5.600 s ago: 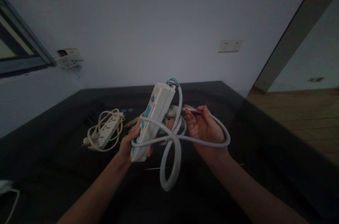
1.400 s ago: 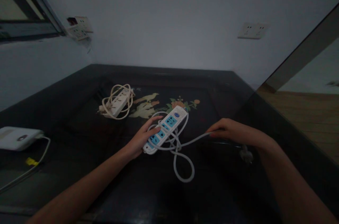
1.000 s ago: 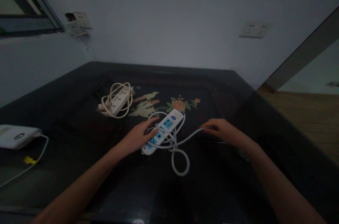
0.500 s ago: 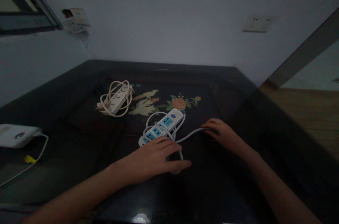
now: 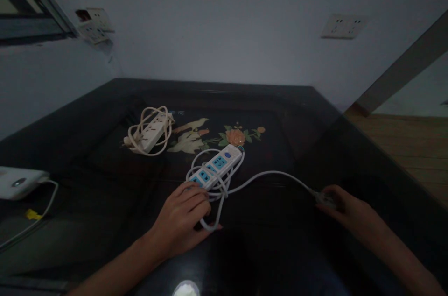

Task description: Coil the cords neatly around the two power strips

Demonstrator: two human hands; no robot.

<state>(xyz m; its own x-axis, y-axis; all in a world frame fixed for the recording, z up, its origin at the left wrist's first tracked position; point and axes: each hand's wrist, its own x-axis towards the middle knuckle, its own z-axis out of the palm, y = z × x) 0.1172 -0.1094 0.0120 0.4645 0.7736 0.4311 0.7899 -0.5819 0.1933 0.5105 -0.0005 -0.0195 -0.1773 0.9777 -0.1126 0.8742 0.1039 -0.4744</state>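
Observation:
A white power strip [image 5: 221, 163] with blue sockets lies slantwise on the dark table, its white cord looped around it. My left hand [image 5: 185, 214] is curled over the near end of the strip, hiding that end. A cord loop passes between its fingers and thumb. My right hand [image 5: 345, 207], out to the right, is closed around the plug [image 5: 325, 200] at the end of the cord. From the strip, the cord [image 5: 273, 172] runs in a loose arc to that plug.
Further back on the left lies a second power strip [image 5: 151, 133] wrapped in its cream cord. A white device [image 5: 21, 181] with a cable and yellow tag [image 5: 33, 214] sits at the left edge. The dark table [image 5: 273, 249] has a bird-and-flower inlay. Wall sockets [image 5: 345, 26] are behind.
My right hand has moved right and towards me, from the cord to the plug, drawing the cord out longer. My left hand has shifted left and curled over the strip's near end.

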